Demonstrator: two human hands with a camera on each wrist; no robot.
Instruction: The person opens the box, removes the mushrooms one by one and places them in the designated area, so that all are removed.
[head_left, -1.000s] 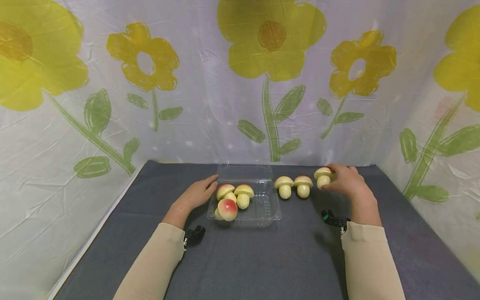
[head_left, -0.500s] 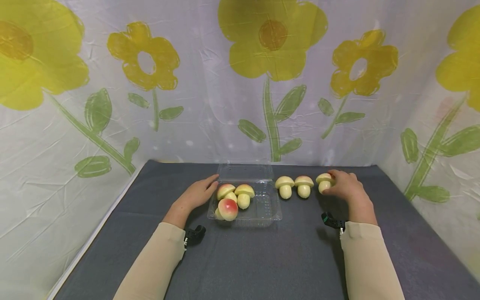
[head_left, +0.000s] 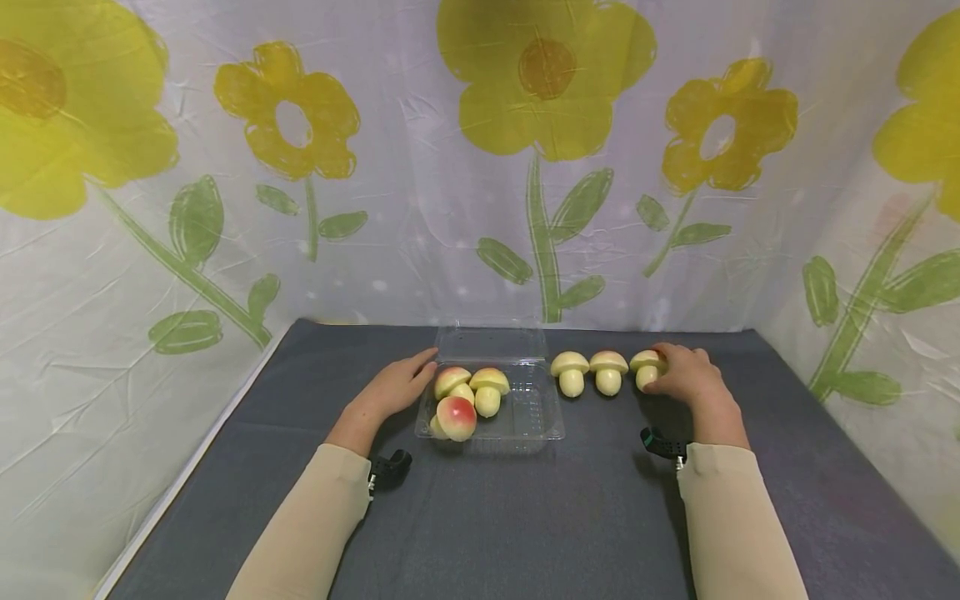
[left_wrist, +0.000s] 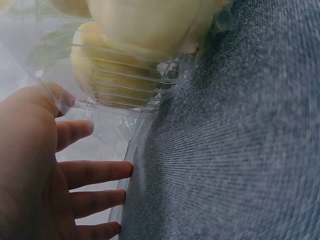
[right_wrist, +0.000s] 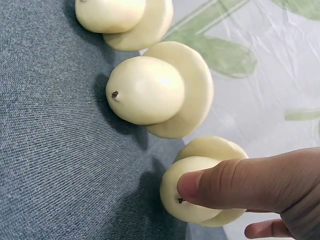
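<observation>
Mushroom (head_left: 646, 372) gripped by right hand (head_left: 690, 375); left hand (head_left: 390, 390) spread at clear box (head_left: 528, 404) holding 3 mushrooms (head_left: 488, 402).

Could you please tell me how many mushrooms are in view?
6: three mushrooms in the clear box and three in a row to its right, the rightmost held by the right hand. Another could be hidden in the box.

1. The desk (head_left: 525, 525) has a dark blue-gray woven top.
2. A pale sheet (head_left: 405, 217) hangs behind it and along both sides (it's pretty wrinkly).
3. A big yellow flower (head_left: 546, 69) with an orange middle is on the back of the sheet.
4. Two smaller flowers (head_left: 330, 108) beside it have white middles.
5. Green stems (head_left: 540, 242) and green leaves (head_left: 196, 221) are under the flowers.
</observation>
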